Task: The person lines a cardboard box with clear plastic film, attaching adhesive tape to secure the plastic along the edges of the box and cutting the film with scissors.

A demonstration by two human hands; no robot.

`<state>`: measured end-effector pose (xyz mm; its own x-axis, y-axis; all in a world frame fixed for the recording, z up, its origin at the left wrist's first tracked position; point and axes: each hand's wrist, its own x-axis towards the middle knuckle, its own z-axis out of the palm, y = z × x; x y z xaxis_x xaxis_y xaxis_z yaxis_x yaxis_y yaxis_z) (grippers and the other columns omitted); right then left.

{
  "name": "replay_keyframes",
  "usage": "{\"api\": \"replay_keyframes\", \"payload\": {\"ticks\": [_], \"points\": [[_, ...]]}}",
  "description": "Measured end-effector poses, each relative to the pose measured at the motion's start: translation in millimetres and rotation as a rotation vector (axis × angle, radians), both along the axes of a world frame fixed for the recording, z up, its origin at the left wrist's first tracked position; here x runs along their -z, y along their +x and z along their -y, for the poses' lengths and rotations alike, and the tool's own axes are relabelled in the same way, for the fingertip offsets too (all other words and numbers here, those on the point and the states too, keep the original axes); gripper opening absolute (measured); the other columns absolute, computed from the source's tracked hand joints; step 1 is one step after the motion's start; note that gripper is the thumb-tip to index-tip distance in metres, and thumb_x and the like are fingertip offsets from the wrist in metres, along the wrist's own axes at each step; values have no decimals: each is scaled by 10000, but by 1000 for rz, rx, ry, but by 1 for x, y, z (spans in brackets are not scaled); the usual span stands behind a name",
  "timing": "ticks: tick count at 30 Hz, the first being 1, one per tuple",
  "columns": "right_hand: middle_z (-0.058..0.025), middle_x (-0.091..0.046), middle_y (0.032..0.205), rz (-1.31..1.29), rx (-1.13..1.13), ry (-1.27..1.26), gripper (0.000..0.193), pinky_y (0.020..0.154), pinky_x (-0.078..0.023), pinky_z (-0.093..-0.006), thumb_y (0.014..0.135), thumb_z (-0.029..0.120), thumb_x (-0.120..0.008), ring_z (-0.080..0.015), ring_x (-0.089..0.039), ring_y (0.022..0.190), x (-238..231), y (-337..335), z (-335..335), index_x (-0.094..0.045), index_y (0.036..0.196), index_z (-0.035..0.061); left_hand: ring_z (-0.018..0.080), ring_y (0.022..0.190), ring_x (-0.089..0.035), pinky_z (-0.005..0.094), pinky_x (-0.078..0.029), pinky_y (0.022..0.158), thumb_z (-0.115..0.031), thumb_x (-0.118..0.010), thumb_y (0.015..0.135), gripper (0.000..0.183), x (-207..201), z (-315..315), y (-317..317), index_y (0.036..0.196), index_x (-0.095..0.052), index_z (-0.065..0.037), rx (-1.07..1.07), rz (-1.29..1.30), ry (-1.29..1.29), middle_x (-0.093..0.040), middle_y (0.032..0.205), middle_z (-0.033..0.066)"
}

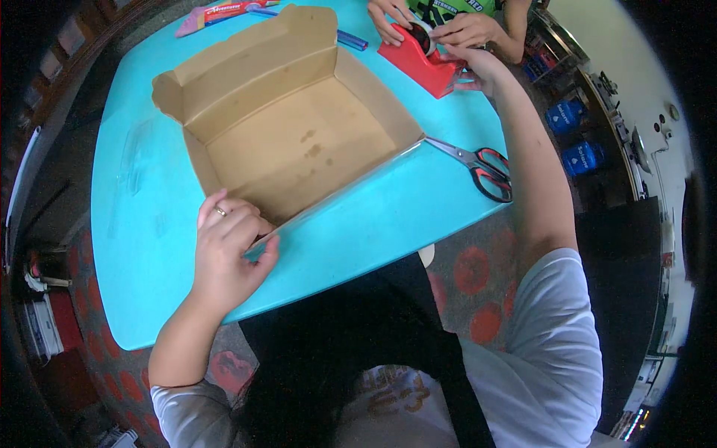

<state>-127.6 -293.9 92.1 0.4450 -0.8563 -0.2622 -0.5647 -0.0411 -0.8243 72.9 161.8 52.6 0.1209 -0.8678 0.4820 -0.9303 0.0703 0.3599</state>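
Observation:
An open tan cardboard box [276, 134] lies on the turquoise table, its back flap raised and dark stains on its inner base. My left hand [235, 231] is closed with curled fingers on the box's near left corner. At the far right, my right hand [478, 69] reaches to the front end of a red tape dispenser [418, 66] and grips it there, fingers partly hidden. Another person's hands are at the dispenser's tape roll [423, 37]. Scissors [478, 164] with black and red handles lie beside the box's right corner, blades toward it.
The turquoise table [149, 284] has a rounded edge near me. Behind the box lie blue pens [351, 39] and a red packet [228, 10]. A person in a green top [455, 7] is across the table. Blue gas cylinders [582, 158] stand at the right.

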Motion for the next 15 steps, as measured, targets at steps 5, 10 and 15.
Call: {"api": "replay_keyframes", "payload": {"ticks": [5, 10, 15], "points": [[29, -625, 1002, 84, 7, 77, 319, 727, -539, -295, 899, 420, -662, -134, -563, 875, -10, -2, 0, -650, 1098, 171, 273, 904, -599, 489, -348, 1054, -45, -740, 639, 193, 0, 0, 0, 743, -580, -70, -3, -1, 14, -609, 819, 88], [30, -619, 1033, 143, -34, -35, 307, 800, -523, -334, 887, 369, -683, -118, -555, 927, -11, -4, -16, -642, 1095, 148, 260, 883, -591, 463, -377, 1024, -33, -731, 663, 166, -2, 0, -1, 755, -604, -87, -13, 12, 9, -591, 813, 68], [41, -622, 1038, 142, -43, -94, 282, 804, -449, -295, 902, 340, -649, -92, -541, 929, -4, -6, -16, -660, 1103, 142, 253, 890, -592, 466, -377, 1030, -34, -733, 664, 172, -3, 1, 0, 762, -604, -88, 2, 11, 14, -589, 814, 61]]}}
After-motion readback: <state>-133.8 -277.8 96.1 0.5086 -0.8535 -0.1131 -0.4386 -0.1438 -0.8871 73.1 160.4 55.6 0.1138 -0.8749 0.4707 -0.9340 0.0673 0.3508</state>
